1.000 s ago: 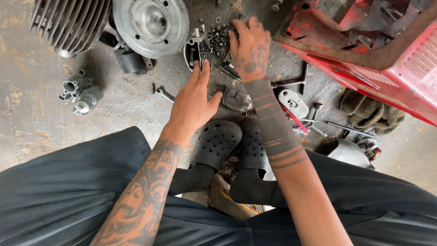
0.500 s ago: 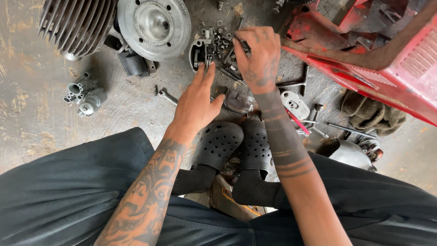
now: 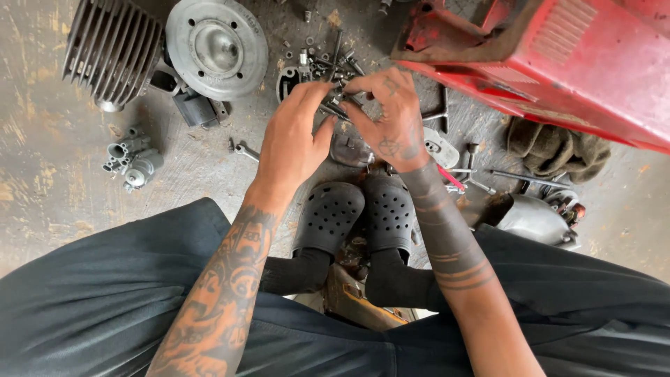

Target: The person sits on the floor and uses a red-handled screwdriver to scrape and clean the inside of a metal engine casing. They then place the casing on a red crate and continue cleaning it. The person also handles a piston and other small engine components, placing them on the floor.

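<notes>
Above the black clogs (image 3: 359,209), left hand (image 3: 293,139) and right hand (image 3: 391,122) pinched together on a dark bolt (image 3: 333,110), long axis ten-to-four, just short of the heap of bolts (image 3: 328,59) at twelve on the floor (image 3: 42,160).

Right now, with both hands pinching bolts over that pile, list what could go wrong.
1. The left hand and right hand meet on a small dark bolt; a slip could drop it into the loose bolt pile, where it may be hard to find.
2. The red metal housing sits close beside the right hand; its edge could scrape the knuckles.
</notes>
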